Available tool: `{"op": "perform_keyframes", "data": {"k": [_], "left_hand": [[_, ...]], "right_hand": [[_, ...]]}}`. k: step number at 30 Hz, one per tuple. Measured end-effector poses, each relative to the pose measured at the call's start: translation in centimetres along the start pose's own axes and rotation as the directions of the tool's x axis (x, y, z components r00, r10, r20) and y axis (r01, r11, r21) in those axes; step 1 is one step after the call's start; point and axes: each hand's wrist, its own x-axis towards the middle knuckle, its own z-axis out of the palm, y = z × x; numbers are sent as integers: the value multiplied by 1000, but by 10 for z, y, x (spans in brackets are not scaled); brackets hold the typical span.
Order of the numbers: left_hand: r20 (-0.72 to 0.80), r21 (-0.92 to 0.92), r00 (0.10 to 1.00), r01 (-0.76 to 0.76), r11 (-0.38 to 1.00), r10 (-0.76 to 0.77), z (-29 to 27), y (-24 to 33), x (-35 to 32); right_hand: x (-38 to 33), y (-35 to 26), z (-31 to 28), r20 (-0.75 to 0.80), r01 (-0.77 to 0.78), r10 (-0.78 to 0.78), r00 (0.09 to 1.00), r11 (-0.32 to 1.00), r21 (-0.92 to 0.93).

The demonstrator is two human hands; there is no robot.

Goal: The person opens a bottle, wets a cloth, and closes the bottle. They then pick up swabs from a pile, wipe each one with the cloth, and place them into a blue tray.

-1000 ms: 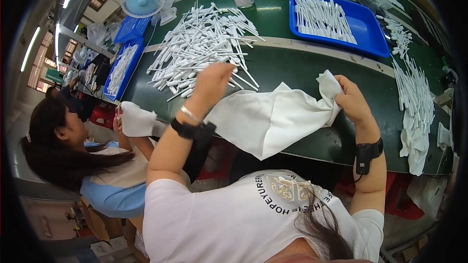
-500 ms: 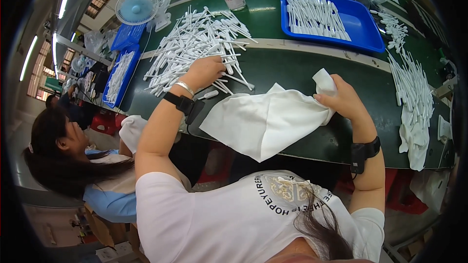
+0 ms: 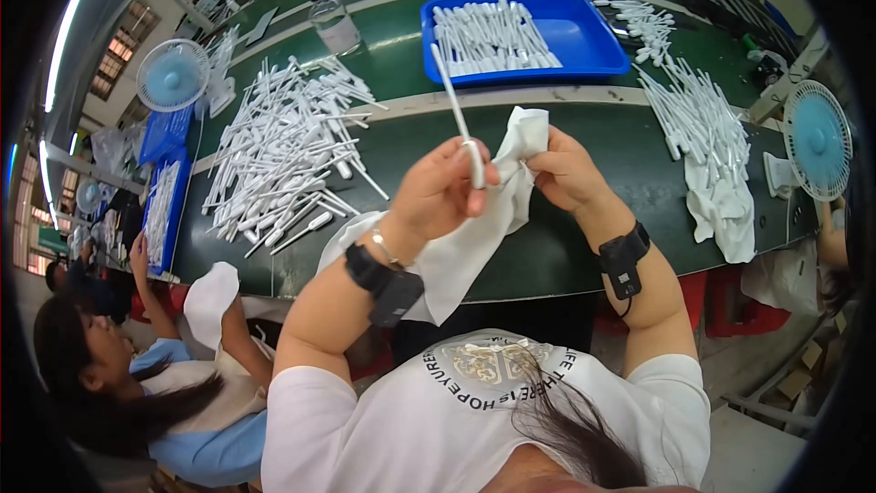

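A white plastic stick [image 3: 452,91] with a thicker, bulb-like end is gripped in my left hand [image 3: 435,190], its thin end pointing up and away. Close beside it, my right hand [image 3: 573,173] is closed on a white cloth [image 3: 474,242]. One bunched part of the cloth sticks up between the two hands, and the rest hangs down over the table edge, partly behind my left forearm. To the left of my hands, a loose heap of similar white sticks [image 3: 283,146] lies on the green table [image 3: 401,151].
Ahead stands a blue tray [image 3: 584,46] with rows of sticks. A clear bottle [image 3: 336,27] is left of it. More sticks [image 3: 698,114] and a white cloth [image 3: 721,215] lie at right, near a fan [image 3: 818,140]. A co-worker [image 3: 137,374] sits at left.
My left hand has left the heap with a stick and come across to the cloth. My right hand still holds the cloth, now bunched upward. The view has swung to the right.
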Motion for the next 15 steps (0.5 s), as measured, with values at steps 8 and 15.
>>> {"op": "perform_keyframes", "data": {"k": [8,15], "left_hand": [[-269,449,962,82,890,47,-12,-35,22],[-364,572,926,139,808,98,-13,-31,21]], "right_hand": [[8,-3,-16,-156,55,-165,974,839,-541],[1,-2,-4,-106,18,-102,989,802,-598]]}}
